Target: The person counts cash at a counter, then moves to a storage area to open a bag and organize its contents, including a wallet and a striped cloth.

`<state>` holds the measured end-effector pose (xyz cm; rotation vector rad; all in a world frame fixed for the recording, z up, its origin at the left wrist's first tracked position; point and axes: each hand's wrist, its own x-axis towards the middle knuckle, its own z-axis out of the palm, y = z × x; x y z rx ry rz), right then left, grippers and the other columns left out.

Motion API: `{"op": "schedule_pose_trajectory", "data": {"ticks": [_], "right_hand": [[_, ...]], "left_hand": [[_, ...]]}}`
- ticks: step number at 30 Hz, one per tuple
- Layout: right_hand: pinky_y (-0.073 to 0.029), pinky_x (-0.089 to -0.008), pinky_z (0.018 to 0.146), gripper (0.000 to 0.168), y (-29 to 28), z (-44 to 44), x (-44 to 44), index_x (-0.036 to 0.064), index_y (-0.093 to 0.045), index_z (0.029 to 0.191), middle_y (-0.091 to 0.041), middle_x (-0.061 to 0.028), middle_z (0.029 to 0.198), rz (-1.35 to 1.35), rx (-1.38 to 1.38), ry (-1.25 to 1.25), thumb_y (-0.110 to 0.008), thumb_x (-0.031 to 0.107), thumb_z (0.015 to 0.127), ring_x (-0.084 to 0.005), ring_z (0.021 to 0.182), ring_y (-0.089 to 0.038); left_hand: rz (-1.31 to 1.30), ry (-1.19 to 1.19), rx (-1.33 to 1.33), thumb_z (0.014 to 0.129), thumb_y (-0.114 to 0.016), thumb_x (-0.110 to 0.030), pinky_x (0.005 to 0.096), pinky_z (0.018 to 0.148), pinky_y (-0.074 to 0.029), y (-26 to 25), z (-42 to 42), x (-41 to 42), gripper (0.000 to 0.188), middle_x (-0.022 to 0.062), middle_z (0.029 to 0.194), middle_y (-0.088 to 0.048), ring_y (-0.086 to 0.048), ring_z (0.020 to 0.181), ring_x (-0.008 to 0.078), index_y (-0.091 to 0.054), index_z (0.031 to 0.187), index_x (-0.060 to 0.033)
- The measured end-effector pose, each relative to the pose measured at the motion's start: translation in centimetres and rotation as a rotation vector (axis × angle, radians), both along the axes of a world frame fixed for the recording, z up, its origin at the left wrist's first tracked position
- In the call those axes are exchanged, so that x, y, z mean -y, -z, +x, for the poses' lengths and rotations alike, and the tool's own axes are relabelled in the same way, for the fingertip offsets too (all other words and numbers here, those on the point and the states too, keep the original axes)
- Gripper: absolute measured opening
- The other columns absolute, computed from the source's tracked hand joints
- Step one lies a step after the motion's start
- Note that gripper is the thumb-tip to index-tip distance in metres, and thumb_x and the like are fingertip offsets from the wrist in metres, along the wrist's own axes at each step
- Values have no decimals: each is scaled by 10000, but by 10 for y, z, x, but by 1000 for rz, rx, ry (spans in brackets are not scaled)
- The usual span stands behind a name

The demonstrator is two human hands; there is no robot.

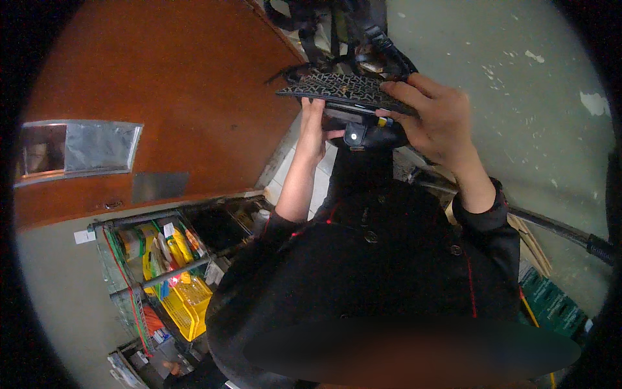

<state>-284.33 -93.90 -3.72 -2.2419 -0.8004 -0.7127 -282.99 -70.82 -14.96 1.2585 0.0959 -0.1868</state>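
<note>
A black patterned bag (340,87) with a light geometric print is held up in front of my chest. My left hand (315,119) supports its underside from the left, one finger reaching towards a black strap tab with a metal snap (354,134). My right hand (430,116) grips its right side, thumb beneath and fingers on the patterned face. Between the patterned face and the lower part show a slim dark edge and a small yellow-and-blue item (384,121) near my right thumb. What else lies inside is hidden.
Black straps with a buckle (381,41) hang just beyond the bag. A brown door (194,73) stands at the left, a scuffed pale wall (525,97) at the right. Shelving at lower left holds a yellow plastic basket (187,311) and packets. Another person's hand (171,368) shows at the bottom left.
</note>
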Motion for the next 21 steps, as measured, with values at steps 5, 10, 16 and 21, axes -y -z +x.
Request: {"op": "schedule_pose_trajectory", "data": {"ticks": [5,10,16,21], "right_hand": [[-469,-342,535,280,9,2,-6,99,-681,953,-635,-72,796,-14,-21,21,-768,195,704,-288,638,-616],[-475,-369,514,273,17,18,-4,117,-680,922,-635,-69,763,90,-68,45,-749,315,747,-276,624,-626],[-483,-370,563,301,24,32,-5,101,-694,939,-660,-89,773,163,-105,54,-736,343,766,-296,641,-632],[-489,-373,591,303,25,35,-4,87,-697,930,-677,-99,822,145,-193,76,-714,358,794,-304,671,-636]], "left_hand": [[-44,-17,-107,913,-573,-304,243,501,-573,-17,2,11,467,81,1139,-560,-629,981,185,-357,1283,-121],[-154,-139,-42,854,-646,-180,270,626,-535,-20,3,22,349,27,996,-611,-627,873,133,-464,1146,-122],[-176,-194,-37,824,-637,-94,298,736,-518,-14,6,24,350,27,971,-615,-618,878,142,-470,1132,-106],[-178,-187,-29,827,-616,-67,328,780,-512,-11,4,20,347,30,977,-609,-609,899,150,-466,1138,-100]]}}
